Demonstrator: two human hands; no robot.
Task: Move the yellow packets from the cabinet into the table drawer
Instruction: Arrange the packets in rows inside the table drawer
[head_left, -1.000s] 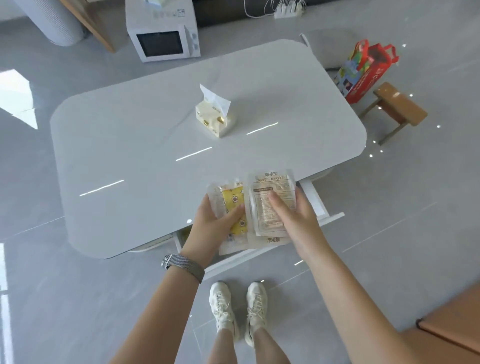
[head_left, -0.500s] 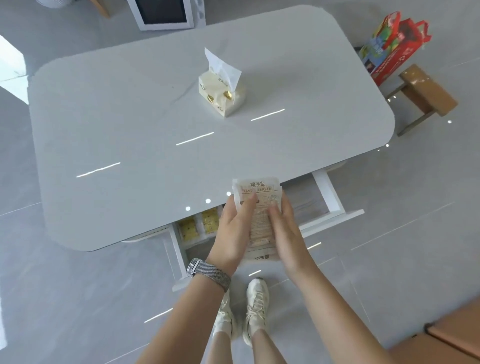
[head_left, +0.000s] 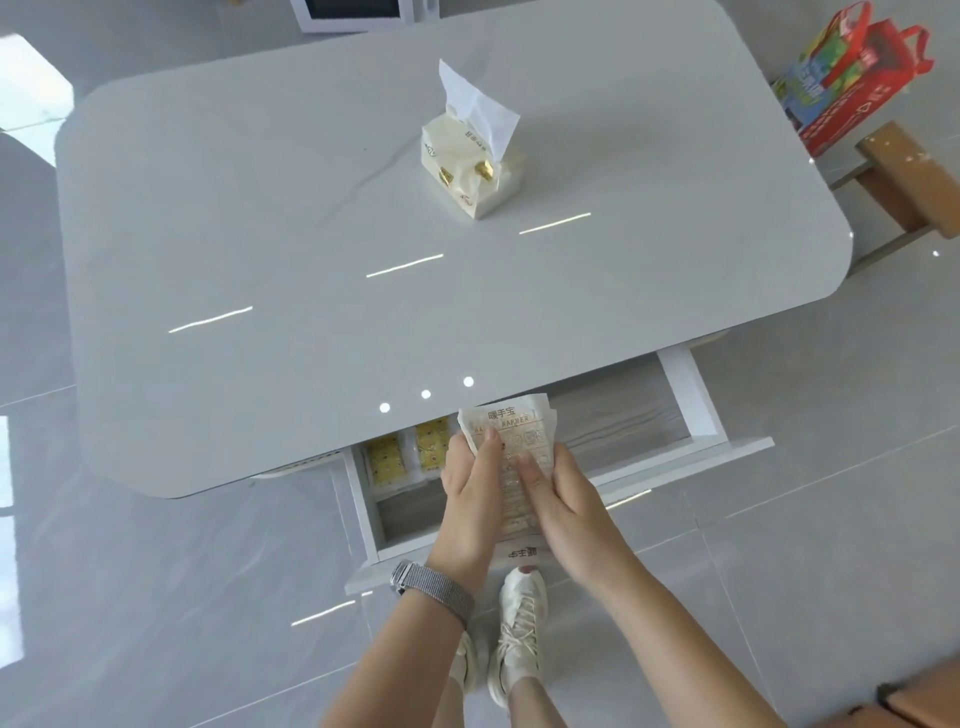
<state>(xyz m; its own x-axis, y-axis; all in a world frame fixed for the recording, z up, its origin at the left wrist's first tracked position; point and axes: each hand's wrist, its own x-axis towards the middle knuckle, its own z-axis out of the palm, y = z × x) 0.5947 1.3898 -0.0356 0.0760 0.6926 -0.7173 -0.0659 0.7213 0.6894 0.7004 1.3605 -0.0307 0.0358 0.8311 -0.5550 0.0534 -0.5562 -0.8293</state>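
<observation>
Nearest the camera, two pale sneakers stand on the grey tiled floor, just before the front panel of the open table drawer. Above them both forearms reach forward, the left one wearing a mesh-band watch. The left hand and the right hand together grip a stack of packets, fingers curled over its printed pale face, one hand on each long side. The stack hangs over the middle of the drawer, its far end just over the table's near edge, and it hides the drawer floor beneath. Two yellow packets lie side by side in the drawer's left part, at its back, partly tucked under the tabletop's near edge. The drawer's right part shows bare wood-grain bottom.

Farther on, the pale table carries a tissue pack near its middle, toward the far edge, with one sheet standing up. Past the far edge sits a white appliance, cut off by the frame. Off the far right corner, on the floor, stand a red gift bag and a wooden stool.
</observation>
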